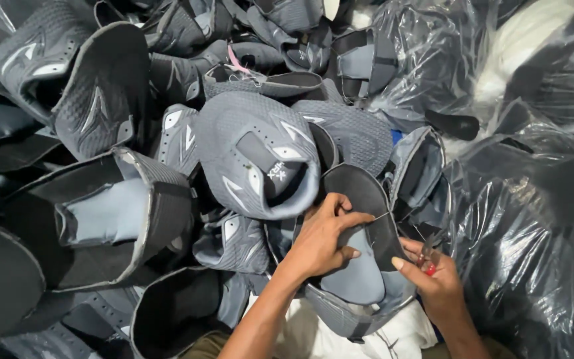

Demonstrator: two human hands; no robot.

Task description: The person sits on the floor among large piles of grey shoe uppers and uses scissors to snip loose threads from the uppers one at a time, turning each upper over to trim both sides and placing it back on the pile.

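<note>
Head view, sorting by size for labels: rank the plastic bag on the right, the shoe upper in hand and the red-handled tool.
1. Plastic bag, largest.
2. Shoe upper.
3. Red-handled tool, smallest, mostly hidden in the right hand.

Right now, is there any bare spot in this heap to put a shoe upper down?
Hardly. Grey shoe uppers overlap from the left edge to the plastic bags on the right. The only open patch is the white cloth between the left hand and right hand, below the held upper.

Clear plastic bags (533, 219) right (dark contents).
</note>
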